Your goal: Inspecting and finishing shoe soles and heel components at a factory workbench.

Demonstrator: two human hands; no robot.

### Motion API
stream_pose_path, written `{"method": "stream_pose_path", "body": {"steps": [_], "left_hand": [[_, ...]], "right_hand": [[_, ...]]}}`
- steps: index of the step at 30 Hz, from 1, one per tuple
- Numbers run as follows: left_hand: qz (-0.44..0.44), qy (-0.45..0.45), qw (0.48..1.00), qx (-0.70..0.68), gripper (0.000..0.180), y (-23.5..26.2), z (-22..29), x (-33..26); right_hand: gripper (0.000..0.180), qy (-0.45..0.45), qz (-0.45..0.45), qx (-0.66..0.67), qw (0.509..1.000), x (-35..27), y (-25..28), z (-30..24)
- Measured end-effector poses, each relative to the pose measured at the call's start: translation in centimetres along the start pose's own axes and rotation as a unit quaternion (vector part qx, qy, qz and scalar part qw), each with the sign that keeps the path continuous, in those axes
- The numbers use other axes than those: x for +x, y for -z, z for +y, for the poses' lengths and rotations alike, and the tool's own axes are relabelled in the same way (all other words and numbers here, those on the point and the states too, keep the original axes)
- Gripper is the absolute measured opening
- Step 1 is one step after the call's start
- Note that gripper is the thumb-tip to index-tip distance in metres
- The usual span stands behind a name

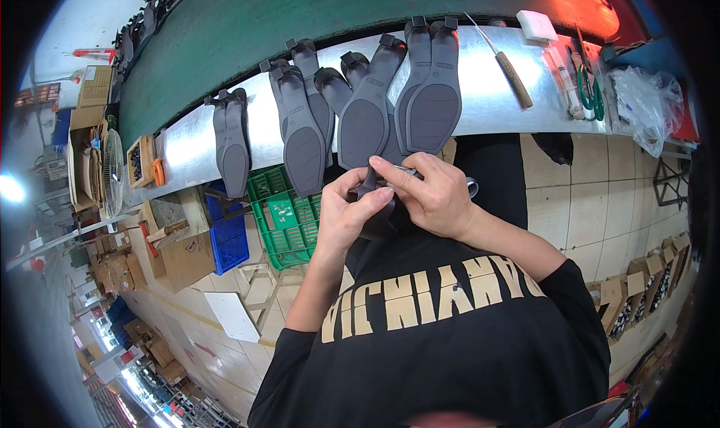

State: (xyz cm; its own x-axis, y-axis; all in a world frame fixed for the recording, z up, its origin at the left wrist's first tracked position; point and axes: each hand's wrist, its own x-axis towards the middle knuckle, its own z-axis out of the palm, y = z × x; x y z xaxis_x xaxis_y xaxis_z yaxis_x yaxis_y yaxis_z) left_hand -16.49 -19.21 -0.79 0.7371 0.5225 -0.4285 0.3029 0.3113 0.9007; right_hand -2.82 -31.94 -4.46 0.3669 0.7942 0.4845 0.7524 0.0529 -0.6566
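Note:
In front of my chest my left hand point(349, 207) is closed around a dark shoe point(377, 224), its thumb and fingers pressing on a narrow dark part that sticks up. My right hand point(435, 194) is closed beside it, forefinger tip touching the top of that part. A small shiny metal end point(471, 187) shows at the right hand's outer side; the rest of that object is hidden in the palm. Just beyond my hands, several dark shoes point(364, 128) lie soles up on the metal bench, heels pointing away.
The metal bench point(480, 121) runs along a green conveyor belt point(225, 38). At right lie a wooden-handled pointed tool point(514, 79), a white block point(536, 25), green-handled scissors point(589, 91) and a plastic bag point(649, 106). Green point(285, 218) and blue point(227, 237) crates stand below left.

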Motion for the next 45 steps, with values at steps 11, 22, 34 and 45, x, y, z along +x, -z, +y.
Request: {"method": "stream_pose_path", "body": {"steps": [11,22,34,45], "left_hand": [[-0.024,0.027,0.999,0.000,0.052,1.3,-0.8,0.4],[-0.088,-0.062,0.994,-0.005,0.053,1.0,0.5,0.0],[-0.111,-0.118,0.976,0.144,0.053,-0.6,1.5,-0.1],[-0.066,-0.238,0.915,0.318,0.052,-3.2,-0.1,-0.1]], "right_hand": [[0.044,-0.203,0.168,0.110,0.959,1.8,2.7,4.5],[0.045,-0.164,0.094,-0.265,0.945,6.2,4.6,13.8],[0.036,-0.205,-0.218,0.488,0.820,2.5,3.6,2.6],[0.028,-0.331,-0.093,0.527,0.777,-1.6,2.1,2.1]]}}
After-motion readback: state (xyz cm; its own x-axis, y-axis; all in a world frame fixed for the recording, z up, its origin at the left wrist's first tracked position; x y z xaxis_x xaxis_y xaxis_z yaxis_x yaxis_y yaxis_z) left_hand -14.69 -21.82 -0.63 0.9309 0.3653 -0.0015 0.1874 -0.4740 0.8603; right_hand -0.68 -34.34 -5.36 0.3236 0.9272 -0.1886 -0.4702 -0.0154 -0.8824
